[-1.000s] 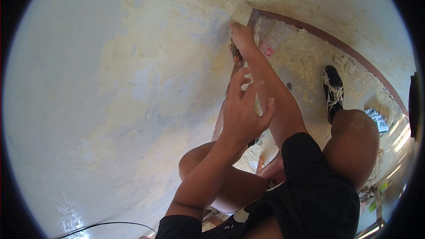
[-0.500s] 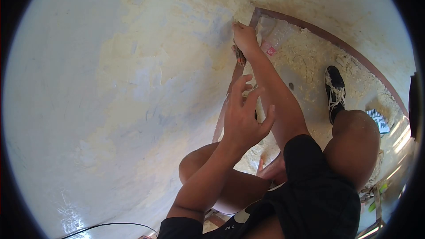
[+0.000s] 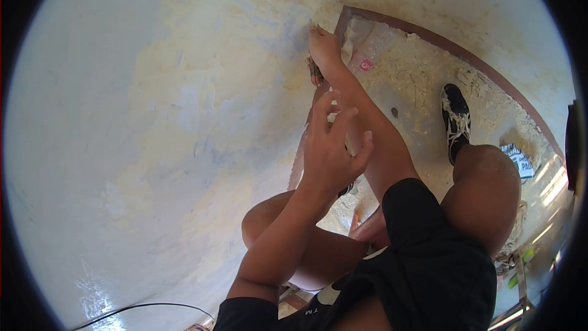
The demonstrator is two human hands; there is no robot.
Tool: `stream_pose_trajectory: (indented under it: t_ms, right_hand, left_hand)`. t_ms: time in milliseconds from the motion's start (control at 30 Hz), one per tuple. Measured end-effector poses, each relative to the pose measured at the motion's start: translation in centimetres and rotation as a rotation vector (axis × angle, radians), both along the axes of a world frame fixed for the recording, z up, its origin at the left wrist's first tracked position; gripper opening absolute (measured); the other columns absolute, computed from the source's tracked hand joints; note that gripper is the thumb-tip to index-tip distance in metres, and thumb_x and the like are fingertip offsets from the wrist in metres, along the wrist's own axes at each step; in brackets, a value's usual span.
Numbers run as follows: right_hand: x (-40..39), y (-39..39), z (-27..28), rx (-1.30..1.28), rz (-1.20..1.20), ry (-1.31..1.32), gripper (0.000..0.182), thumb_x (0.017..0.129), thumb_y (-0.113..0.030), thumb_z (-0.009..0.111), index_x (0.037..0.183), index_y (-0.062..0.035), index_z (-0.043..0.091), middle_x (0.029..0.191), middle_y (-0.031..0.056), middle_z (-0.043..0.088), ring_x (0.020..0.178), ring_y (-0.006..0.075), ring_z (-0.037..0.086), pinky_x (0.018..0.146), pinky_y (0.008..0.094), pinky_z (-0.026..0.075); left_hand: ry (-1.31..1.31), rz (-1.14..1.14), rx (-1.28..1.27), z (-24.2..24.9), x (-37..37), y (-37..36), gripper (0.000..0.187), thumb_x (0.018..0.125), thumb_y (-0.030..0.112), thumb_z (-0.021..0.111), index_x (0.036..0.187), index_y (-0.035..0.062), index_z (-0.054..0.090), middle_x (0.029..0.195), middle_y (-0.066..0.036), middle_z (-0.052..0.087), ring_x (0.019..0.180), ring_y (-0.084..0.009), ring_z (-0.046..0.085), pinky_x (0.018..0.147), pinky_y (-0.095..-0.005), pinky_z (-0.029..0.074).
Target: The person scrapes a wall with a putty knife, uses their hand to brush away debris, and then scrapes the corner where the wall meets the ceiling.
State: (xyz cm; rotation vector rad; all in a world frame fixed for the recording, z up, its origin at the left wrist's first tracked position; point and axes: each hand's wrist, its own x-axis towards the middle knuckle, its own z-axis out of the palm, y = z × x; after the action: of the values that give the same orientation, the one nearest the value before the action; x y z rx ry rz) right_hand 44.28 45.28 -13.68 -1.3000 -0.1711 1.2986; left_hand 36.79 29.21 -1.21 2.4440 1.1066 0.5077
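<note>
My right hand (image 3: 324, 50) is closed round a scraper (image 3: 315, 72), whose dark, orange-marked handle sticks out below the fist. Its tip meets the patchy wall (image 3: 202, 104) near the corner, above the brown skirting. Nearer to me, my left hand (image 3: 334, 141) hangs in the air beside the right forearm, its fingers curled but apart and nothing seen between them.
Scraped flakes litter the floor (image 3: 416, 86). A clear plastic bottle (image 3: 375, 49) with a red label lies by the corner. My shoe (image 3: 456, 116) stands on the floor, near a printed packet (image 3: 519, 160). A black cable (image 3: 141, 305) runs at the lower left.
The whole view has shifted slightly, so both hands and the floor things sit a little further left. My right hand still grips the scraper against the wall; my left stays open.
</note>
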Motion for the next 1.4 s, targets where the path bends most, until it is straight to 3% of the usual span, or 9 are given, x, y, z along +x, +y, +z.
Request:
stream_pose_trajectory:
  t_ms: [100, 200, 300, 433, 1000, 1100, 1200, 1300, 1400]
  right_hand:
    - [-0.4, 1.2, -2.5, -0.063, -0.045, -0.002, 0.037, 0.096, -0.032, 0.051, 0.109, -0.0001, 0.064, 0.071, 0.0128, 0.063, 0.052, 0.0228, 0.063, 0.051, 0.0350, 0.052]
    - [-0.1, 2.4, -6.3, -0.070, -0.099, 0.155, 0.030, 0.093, -0.033, 0.056, 0.100, -0.0038, 0.062, 0.061, 0.0066, 0.047, 0.044, 0.0203, 0.050, 0.041, 0.0381, 0.044]
    - [-0.1, 1.7, -7.3, 0.031, -0.005, -0.006, 0.030, 0.093, -0.033, 0.056, 0.089, -0.0040, 0.053, 0.060, 0.0065, 0.046, 0.044, 0.0203, 0.048, 0.041, 0.0377, 0.042]
    - [1.7, 1.7, -6.9, -0.086, -0.048, 0.244, 0.028, 0.093, -0.033, 0.056, 0.090, -0.0052, 0.054, 0.061, 0.0062, 0.046, 0.043, 0.0199, 0.048, 0.041, 0.0373, 0.042]
    - [1.6, 0.8, -5.5, -0.042, 0.016, 0.158, 0.033, 0.093, -0.035, 0.055, 0.085, -0.0034, 0.051, 0.060, 0.0076, 0.047, 0.045, 0.0211, 0.050, 0.042, 0.0376, 0.043]
    - [1.2, 3.4, -10.9, 0.035, -0.006, -0.072, 0.034, 0.092, -0.036, 0.056, 0.084, -0.0034, 0.051, 0.059, 0.0083, 0.047, 0.045, 0.0215, 0.050, 0.042, 0.0377, 0.042]
    - [2.3, 3.2, -9.3, -0.057, 0.010, 0.201, 0.034, 0.092, -0.037, 0.056, 0.083, -0.0039, 0.051, 0.059, 0.0077, 0.046, 0.045, 0.0217, 0.050, 0.043, 0.0379, 0.043]
    - [0.8, 1.4, -8.6, 0.030, 0.014, 0.016, 0.034, 0.093, -0.037, 0.056, 0.081, -0.0052, 0.050, 0.059, 0.0065, 0.046, 0.044, 0.0217, 0.050, 0.043, 0.0380, 0.044]
    - [1.1, 1.8, -8.4, -0.064, -0.027, 0.079, 0.032, 0.093, -0.036, 0.056, 0.087, -0.0045, 0.055, 0.061, 0.0053, 0.047, 0.044, 0.0202, 0.049, 0.042, 0.0374, 0.044]
  left_hand:
    - [0.024, 0.025, -0.016, -0.1, -0.2, 0.1, 0.035, 0.072, 0.009, 0.073, 0.104, 0.0010, 0.061, 0.126, -0.020, 0.047, 0.099, -0.0306, 0.060, 0.076, -0.0400, 0.052]
    - [0.031, 0.032, -0.011, 0.0, -0.2, 0.6, 0.036, 0.072, 0.009, 0.073, 0.104, 0.0006, 0.060, 0.127, -0.020, 0.046, 0.097, -0.0309, 0.061, 0.076, -0.0400, 0.052]
    - [-0.004, 0.009, -0.009, -0.1, -0.5, 1.1, 0.036, 0.071, 0.008, 0.073, 0.104, 0.0006, 0.061, 0.127, -0.020, 0.046, 0.097, -0.0315, 0.060, 0.075, -0.0400, 0.052]
    - [-0.017, 0.020, -0.036, 0.8, -0.5, 1.1, 0.036, 0.069, 0.007, 0.073, 0.103, 0.0002, 0.061, 0.127, -0.020, 0.047, 0.097, -0.0319, 0.060, 0.075, -0.0399, 0.052]
    - [-0.018, 0.047, -0.036, 0.9, -1.6, 0.4, 0.036, 0.070, 0.009, 0.073, 0.103, 0.0008, 0.061, 0.127, -0.021, 0.047, 0.098, -0.0313, 0.060, 0.079, -0.0401, 0.051]
    - [-0.038, 0.029, -0.056, 0.9, -1.0, 0.7, 0.036, 0.070, 0.009, 0.073, 0.102, 0.0006, 0.061, 0.127, -0.021, 0.047, 0.099, -0.0315, 0.060, 0.079, -0.0398, 0.051]
    - [-0.011, 0.037, -0.035, 0.8, -1.0, 0.6, 0.036, 0.070, 0.009, 0.073, 0.103, 0.0006, 0.061, 0.127, -0.021, 0.047, 0.100, -0.0314, 0.059, 0.079, -0.0401, 0.051]
    - [-0.010, 0.029, -0.062, 0.6, -1.4, 0.5, 0.036, 0.070, 0.009, 0.073, 0.103, 0.0006, 0.061, 0.127, -0.020, 0.047, 0.100, -0.0315, 0.059, 0.079, -0.0398, 0.052]
    - [-0.015, 0.022, -0.054, 0.8, -1.0, 0.6, 0.036, 0.070, 0.008, 0.073, 0.103, 0.0003, 0.061, 0.127, -0.020, 0.046, 0.101, -0.0316, 0.059, 0.078, -0.0394, 0.052]
